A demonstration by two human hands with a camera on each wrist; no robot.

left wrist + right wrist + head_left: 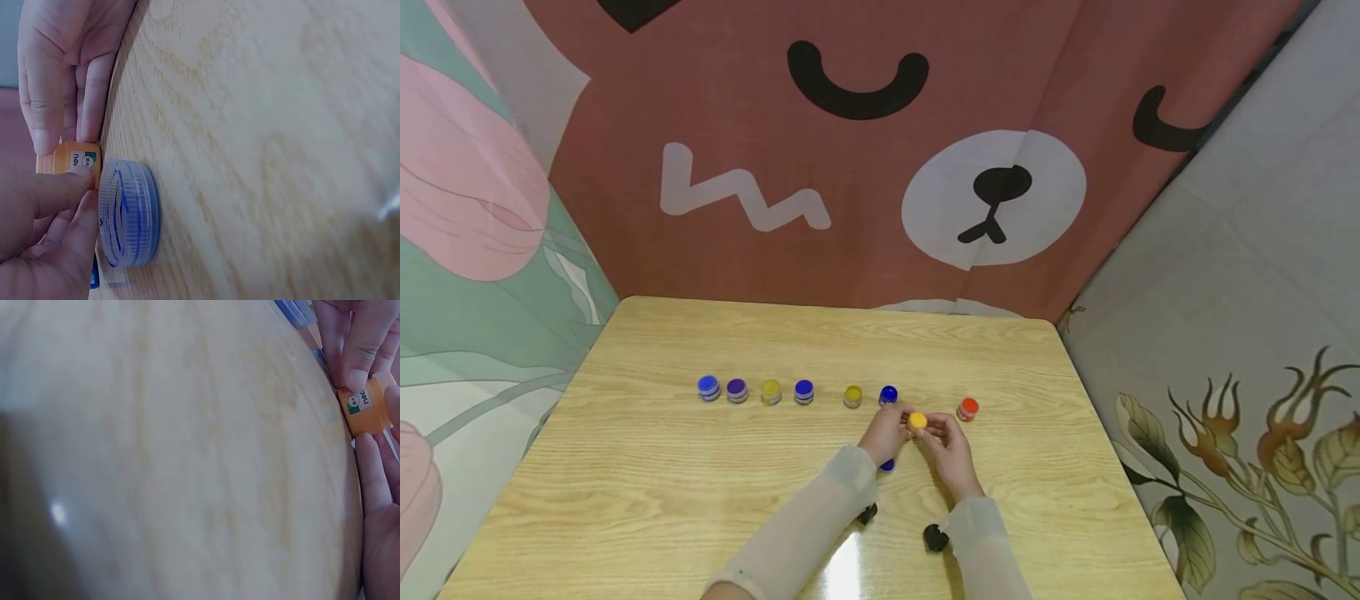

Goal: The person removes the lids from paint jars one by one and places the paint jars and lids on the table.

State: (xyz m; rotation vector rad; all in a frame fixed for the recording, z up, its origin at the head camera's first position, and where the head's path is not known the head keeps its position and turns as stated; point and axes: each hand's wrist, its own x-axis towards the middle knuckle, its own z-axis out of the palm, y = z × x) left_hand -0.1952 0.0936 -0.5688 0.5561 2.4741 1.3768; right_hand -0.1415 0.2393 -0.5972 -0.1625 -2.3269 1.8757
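Between both hands stands a small orange paint jar (917, 422), upright and low over the table, its label showing in the left wrist view. My left hand (884, 435) pinches the jar's body, thumb across the label. From the other side my right hand (951, 454) grips the same jar, its thumb at the lid. A round ridged piece (130, 212), clear with blue, sits close by the left fingers; in the head view its blue top (887, 466) is partly covered by the left wrist. Just behind the left hand is a blue-lidded jar (888, 394).
Leftward along the wooden table (647, 483) runs a row of jars, among them a blue one (708, 387), a purple one (737, 390) and a yellow one (771, 392). A red-lidded jar (968, 408) stands right of the hands. Patterned cloth hangs behind the table.
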